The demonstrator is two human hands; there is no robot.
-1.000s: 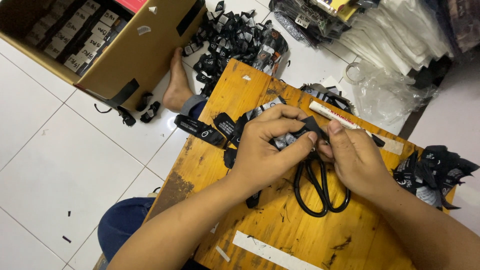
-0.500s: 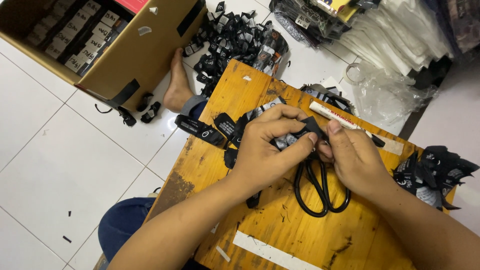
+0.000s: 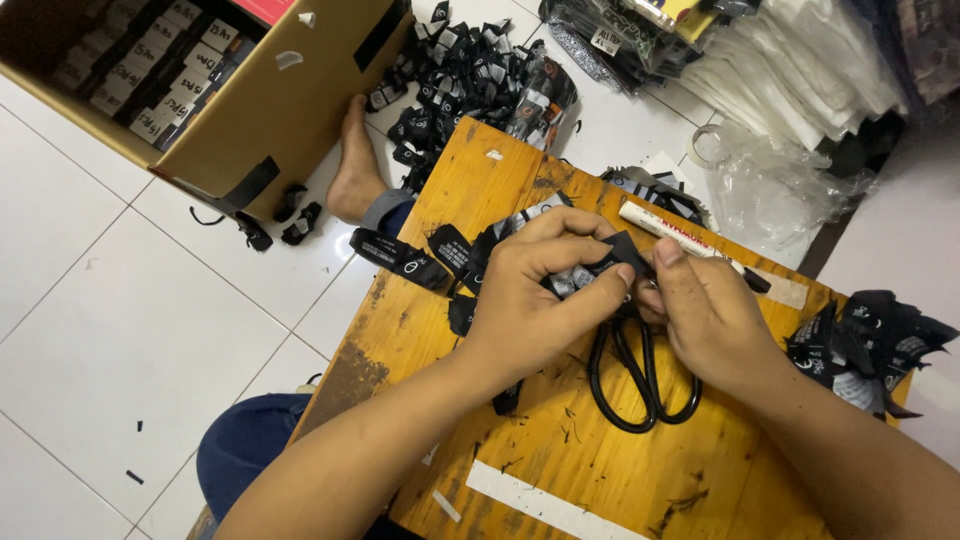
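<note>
Both of my hands meet over a small wooden table. My left hand and my right hand pinch the same small black fabric label between thumbs and fingertips. Black-handled scissors lie on the wood just under my hands, blades hidden beneath them. A strip of black woven labels trails from under my left hand across the table's left edge.
A white marker pen lies behind my hands. Cut black labels are piled at the right edge, and more labels on the tiled floor. An open cardboard box of packed items stands at the upper left. My bare foot rests beside it.
</note>
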